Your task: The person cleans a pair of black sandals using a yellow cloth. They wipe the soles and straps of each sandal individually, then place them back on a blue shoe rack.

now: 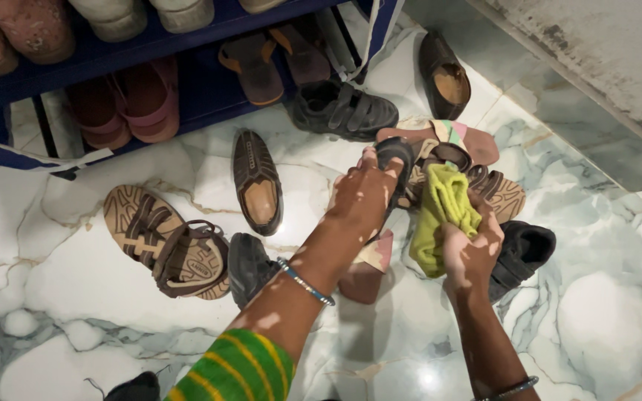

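Left hand (pixel 365 189) closed around a dark sandal (pixel 397 160), fingers over its heel end, sandal lifted and tilted above the floor. Sandal dark brown to black, strapped, sole facing away; details blurred. Right hand (pixel 473 249) clutches a yellow-green cloth (pixel 443 212), bunched, hanging down from the fist, touching the sandal's side. Just beyond the grip: a pile of brown strapped sandals (pixel 495 189) and a pink flat insole-like piece (pixel 477 141). Right of the cloth hand, a black shoe (pixel 525 249) on the marble floor (pixel 611 312). Left of the sandal hand: brown slip-on shoe (pixel 258 182) with tan insole, further left a pair of brown patterned sandals (pixel 165 241). Under the left wrist, a dark shoe (pixel 248 267). Beyond the grip, a black strap shoe (pixel 343 110) by a blue shoe rack (pixel 202 82). Small oval label on one patterned sandal's heel, pale; no packages seen.
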